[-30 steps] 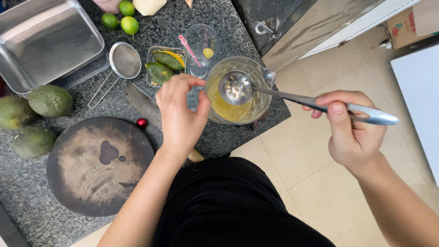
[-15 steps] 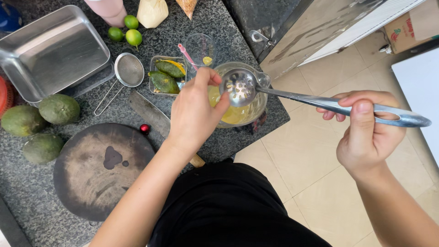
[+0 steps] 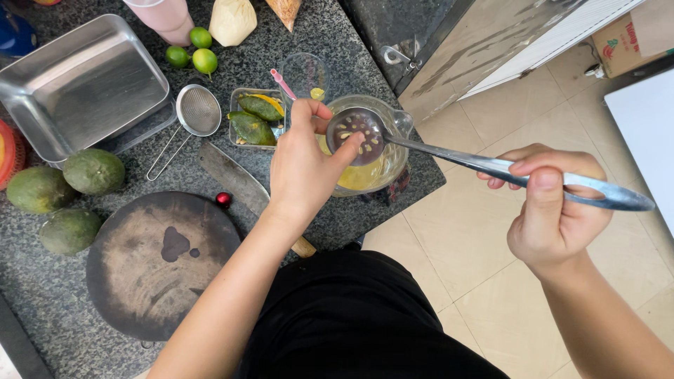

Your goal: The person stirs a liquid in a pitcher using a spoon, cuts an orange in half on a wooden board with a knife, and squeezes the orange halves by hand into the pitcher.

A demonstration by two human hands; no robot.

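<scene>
Your right hand (image 3: pixel 551 210) is out over the tiled floor (image 3: pixel 463 238), to the right of the counter, its fingers and thumb closed around the handle of a long metal slotted spoon (image 3: pixel 484 167). The spoon reaches left, and its round bowl, dotted with pale seeds, sits over a glass jug (image 3: pixel 365 151) of yellow juice near the counter's right edge. Your left hand (image 3: pixel 305 168) is loosely curled beside the jug, with one fingertip touching the seeds in the spoon's bowl; it grips nothing.

The counter is dark speckled stone (image 3: pixel 42 295). Just left of the jug is a small clear tub (image 3: pixel 254 118) holding green fruit peels, and just beyond the jug is a glass (image 3: pixel 303 76) with a pink straw. A cleaver (image 3: pixel 235 179) lies at a slant, partly under your left forearm, near a small wire strainer (image 3: pixel 196 112). Nearer you on the left is a round dark wooden board (image 3: pixel 158 263), stained in the middle. Three green fruits (image 3: pixel 91 170) sit at the left edge. Farther off are a metal tray (image 3: pixel 81 84) and two limes (image 3: pixel 196 52).
</scene>
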